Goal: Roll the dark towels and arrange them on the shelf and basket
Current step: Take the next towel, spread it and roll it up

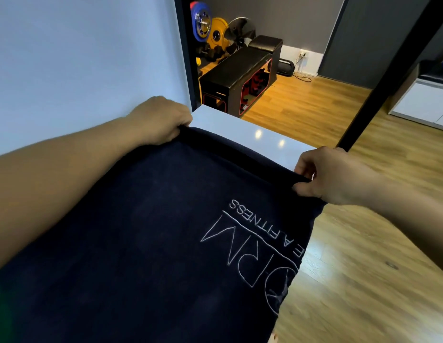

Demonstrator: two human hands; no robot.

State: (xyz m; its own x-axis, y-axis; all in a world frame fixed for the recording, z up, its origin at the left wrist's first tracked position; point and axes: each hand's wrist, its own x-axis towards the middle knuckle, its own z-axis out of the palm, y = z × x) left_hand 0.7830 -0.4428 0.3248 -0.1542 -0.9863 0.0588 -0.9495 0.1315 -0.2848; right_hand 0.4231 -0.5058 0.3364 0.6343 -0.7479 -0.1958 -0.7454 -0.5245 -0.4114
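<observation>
A dark navy towel (146,238) with white embroidered lettering lies spread over a white glossy surface (252,134), filling the lower middle of the view. Its far edge is turned over into a thin roll. My left hand (158,120) grips the far left corner of that rolled edge. My right hand (331,177) pinches the far right end of the roll between thumb and fingers. The towel's right side hangs over the surface's edge. No shelf or basket is in view.
A pale wall rises on the left. Beyond the white surface stand a black and red box (237,80) and coloured weight plates (215,28). A black post (378,90) slants down at the right. Wooden floor (364,256) spreads to the right, with a white cabinet (426,102) beyond.
</observation>
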